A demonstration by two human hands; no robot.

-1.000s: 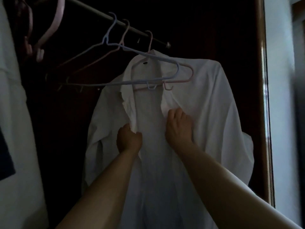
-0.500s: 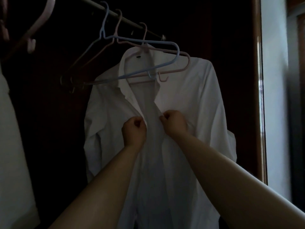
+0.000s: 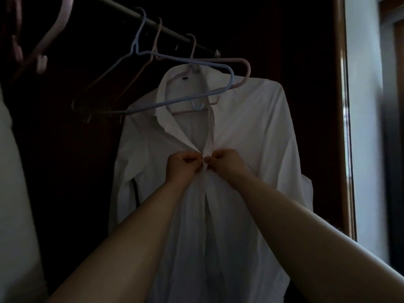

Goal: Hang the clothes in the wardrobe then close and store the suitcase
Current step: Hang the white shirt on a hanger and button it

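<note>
Dim wardrobe interior, head view. White shirt (image 3: 251, 136) hangs from the rail (image 3: 175, 36) on a pink hanger (image 3: 192, 68), whose hook sits near the rail's right end. Collar open; the hanger's bar shows through the neck opening. Small dark mark on the inside back of the collar.

Left hand (image 3: 182, 166) and right hand (image 3: 225, 164) are both raised to chest height of the shirt, knuckles nearly touching. Each is clenched on one front edge of the shirt: left hand pinches the left edge, right hand pinches the right edge, and the two edges meet between the fingertips. Whether a button is held there: cannot tell, too dark and too small. Below the hands the front falls closed in long folds; above them it parts in a V up to the collar.

Two empty hangers on the same rail, left of the shirt's: blue hanger (image 3: 140, 38) and, just beside it, a second pink hanger (image 3: 157, 33); their arms cross in front of the shirt's collar. Another pink hanger (image 3: 54, 33) hangs at top left, well apart from these.

Pale garment (image 3: 13, 193) at far left edge, blurred. Wooden wardrobe frame (image 3: 343, 106) runs up the right side, white wall (image 3: 363, 127) beyond it. Suitcase not in view.
</note>
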